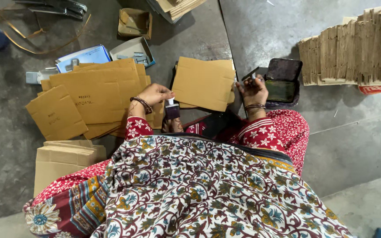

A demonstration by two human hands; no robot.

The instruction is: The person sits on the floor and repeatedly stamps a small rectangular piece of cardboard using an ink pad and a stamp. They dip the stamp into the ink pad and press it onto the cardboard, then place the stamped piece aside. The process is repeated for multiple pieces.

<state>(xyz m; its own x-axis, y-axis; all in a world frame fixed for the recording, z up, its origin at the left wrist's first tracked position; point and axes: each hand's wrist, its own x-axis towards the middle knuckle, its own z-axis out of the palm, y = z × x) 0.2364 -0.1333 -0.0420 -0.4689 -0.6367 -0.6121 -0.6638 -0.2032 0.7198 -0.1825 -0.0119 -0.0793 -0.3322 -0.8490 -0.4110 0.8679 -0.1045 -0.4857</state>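
Your patterned shawl fills the bottom of the view, red floral sleeves reaching out from under it as you sit on a grey concrete floor. Your left hand, bangles at the wrist, rests on the left edge of a brown cardboard sheet, fingers curled loosely around a small dark brush that hangs just below the hand. Your right hand is closed on a thin dark stick that juts up and to the right, just beside the sheet's right edge. The cardboard sheet lies flat between your two hands, on top of another like it. Right of your right hand sits a dark tray, touching the floor beside a tall row of stacked cardboard pieces. To your left, a fanned pile of flat cardboard sheets spreads over the floor, with a folded stack nearer your knee and a small open box farther off.
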